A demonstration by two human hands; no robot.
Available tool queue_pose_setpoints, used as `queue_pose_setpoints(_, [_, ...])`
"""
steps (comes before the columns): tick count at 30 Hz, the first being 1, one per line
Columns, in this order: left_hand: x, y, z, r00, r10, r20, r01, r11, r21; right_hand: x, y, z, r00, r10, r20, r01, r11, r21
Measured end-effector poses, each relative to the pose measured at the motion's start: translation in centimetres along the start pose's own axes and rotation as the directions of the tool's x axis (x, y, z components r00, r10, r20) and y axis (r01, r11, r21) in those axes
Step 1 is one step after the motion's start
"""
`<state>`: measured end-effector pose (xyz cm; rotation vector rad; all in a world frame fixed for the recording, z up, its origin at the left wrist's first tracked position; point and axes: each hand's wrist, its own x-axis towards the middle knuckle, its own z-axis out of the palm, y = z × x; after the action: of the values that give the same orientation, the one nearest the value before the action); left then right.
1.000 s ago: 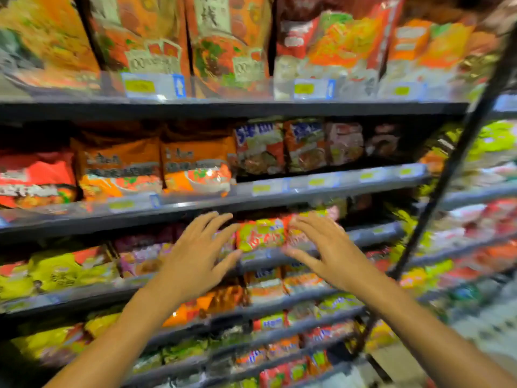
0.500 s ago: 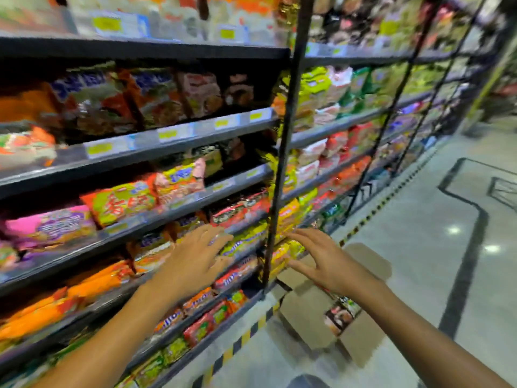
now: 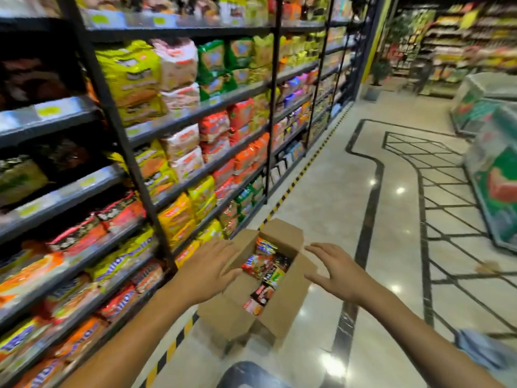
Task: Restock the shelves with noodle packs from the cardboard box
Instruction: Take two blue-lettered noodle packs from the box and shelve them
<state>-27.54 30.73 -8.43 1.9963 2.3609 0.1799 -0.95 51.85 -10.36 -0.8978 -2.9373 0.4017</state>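
Shelves ran along the left, tiers packed with noodle packs facing the aisle for reach. Left hand hovered over the near-left flap of the cardboard box, fingers spread, holding nothing. Box sat on the floor just beside the shelf base, flaps open, presumably to keep stock within arm's length. Noodle packs lay loose inside, between the two hands. Right hand hovered over the right flap, fingers spread, empty. Judged: both positioned to reach in for a pack.
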Motion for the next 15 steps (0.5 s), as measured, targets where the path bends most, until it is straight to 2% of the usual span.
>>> queue_pose_setpoints(7, [7.1, 3.2, 3.8, 0.998, -0.014, 0.061, 0.017, 0.999, -0.051, 1.5, 8.8, -0.8, 1.000, 0.013, 0.026, -0.015, 0.998, 0.056])
queue_pose_setpoints(15, [14.2, -0.9, 8.2, 0.973, -0.132, 0.189, 0.162, 0.975, -0.152, 10.6, 12.0, 1.8, 0.999, -0.023, 0.047, 0.015, 0.988, 0.154])
